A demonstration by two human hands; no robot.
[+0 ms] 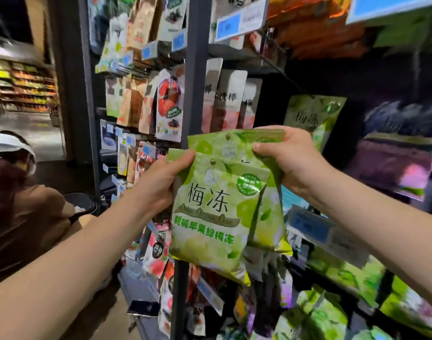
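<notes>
Front pouch [210, 217] (glossy, green) held by left hand [158, 185]; right hand [289, 159] pinches rear pouch [234, 143].

You're holding two green snack bags in front of a shop shelf post [196, 69]. Your left hand [161, 182] grips the front bag [210, 217] at its top left corner, thumb on the face. Your right hand [286, 158] pinches the back bag [234, 143] at its top right edge, thumb on front, fingers behind. Front bag overlaps the back one, both roughly upright, tilted a bit. More green bags [313, 116] sit on the shelf just behind your right hand. Blue price tag [310, 227] below your right wrist. Hanging snack packs [168, 104] fill the rack to the left. A crouching person [21, 192] is at far left.
</notes>
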